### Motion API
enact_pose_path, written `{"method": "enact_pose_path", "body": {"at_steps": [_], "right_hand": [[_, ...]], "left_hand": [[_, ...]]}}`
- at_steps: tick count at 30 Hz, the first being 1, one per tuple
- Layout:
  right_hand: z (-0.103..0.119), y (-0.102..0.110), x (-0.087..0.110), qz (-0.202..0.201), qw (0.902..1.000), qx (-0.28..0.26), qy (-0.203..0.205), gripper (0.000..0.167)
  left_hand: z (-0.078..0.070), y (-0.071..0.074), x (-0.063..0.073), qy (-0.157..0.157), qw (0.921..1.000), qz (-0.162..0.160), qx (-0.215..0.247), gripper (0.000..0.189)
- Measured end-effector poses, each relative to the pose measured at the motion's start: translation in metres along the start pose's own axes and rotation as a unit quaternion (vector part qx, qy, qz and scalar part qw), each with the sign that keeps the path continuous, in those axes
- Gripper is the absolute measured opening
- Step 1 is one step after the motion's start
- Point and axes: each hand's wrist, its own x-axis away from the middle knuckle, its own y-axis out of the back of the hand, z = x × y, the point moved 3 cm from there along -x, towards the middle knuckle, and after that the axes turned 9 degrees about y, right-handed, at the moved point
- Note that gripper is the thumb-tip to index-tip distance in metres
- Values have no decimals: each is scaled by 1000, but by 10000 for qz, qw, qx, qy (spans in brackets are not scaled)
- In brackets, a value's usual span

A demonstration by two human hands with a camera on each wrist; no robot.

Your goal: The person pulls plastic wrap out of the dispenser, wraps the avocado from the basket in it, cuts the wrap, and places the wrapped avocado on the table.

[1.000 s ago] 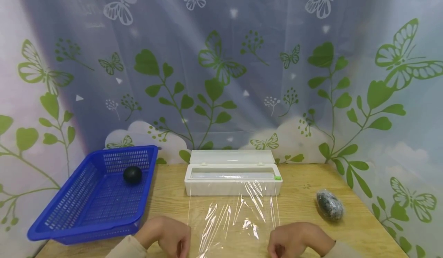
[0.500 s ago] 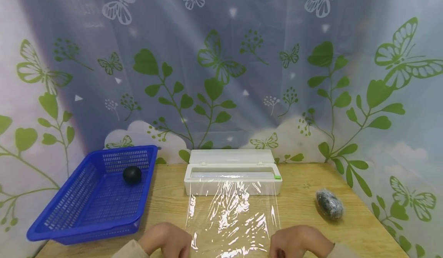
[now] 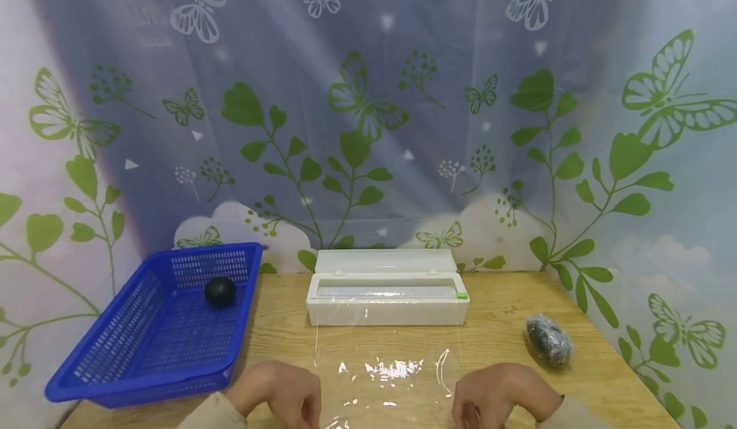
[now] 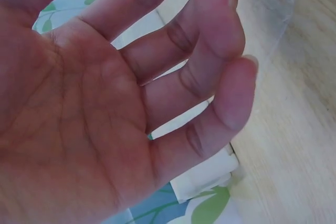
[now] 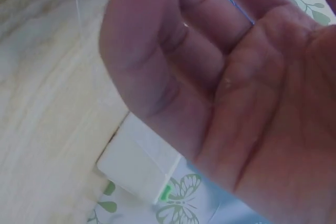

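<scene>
A clear sheet of cling film (image 3: 394,370) runs from the roll in the white cling film dispenser (image 3: 387,312) toward me over the wooden table. My left hand (image 3: 282,390) pinches its near left corner, with wrist bent down. At the near right corner my right hand (image 3: 494,392) pinches it too. Both hands' fingertips are partly cut off by the bottom of the head view. In the left wrist view the fingers (image 4: 223,95) curl inward, film showing beyond them. The right wrist view shows similarly curled fingers (image 5: 142,51), beside a faint film edge.
On the left stands a blue plastic basket (image 3: 230,368) with a black round object (image 3: 220,291) inside. A dark object wrapped in film (image 3: 549,341) lies on the table (image 3: 507,301) at right. The dispenser's lid (image 3: 386,261) stands raised against the patterned curtain (image 3: 437,128).
Both hands dipped slightly toward me, then came back up and forward. The right hand has shifted a little right. The film's glare has shrunk to patches and its long creases have mostly smoothed out.
</scene>
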Motion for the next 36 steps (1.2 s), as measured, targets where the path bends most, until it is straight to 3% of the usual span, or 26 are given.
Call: {"method": "enact_pose_path", "body": {"at_steps": [4,8,10,13,17,20,24,31,36], "right_hand": [[-2,7,8,-433,9987,-282,12,12],[-7,21,21,-1522,9863,145,622,11],[-11,32,27,-2128,9720,379,919,12],[-22,51,37,-2986,9494,388,892,13],[-36,71,49,-4059,9128,272,361,16],[-43,80,53,-4623,8865,201,-82,19],[-51,92,52,-4980,8664,164,-327,25],[-74,107,47,-5169,8530,-478,-545,34],[-88,112,42,-5249,8421,-1145,-475,38]], "left_hand": [[3,5,5,-180,9988,-401,201,4],[9,13,11,-365,9944,-844,527,12],[14,19,14,-444,9913,-1024,697,15],[22,31,21,-591,9869,-1266,812,17],[34,46,31,-512,9816,-1495,1071,17],[43,56,40,-366,9777,-1609,1298,18],[53,67,49,-304,9734,-1770,1426,19],[79,80,61,-367,9649,-2291,1233,23],[104,87,69,-83,9556,-2701,1173,26]]}}
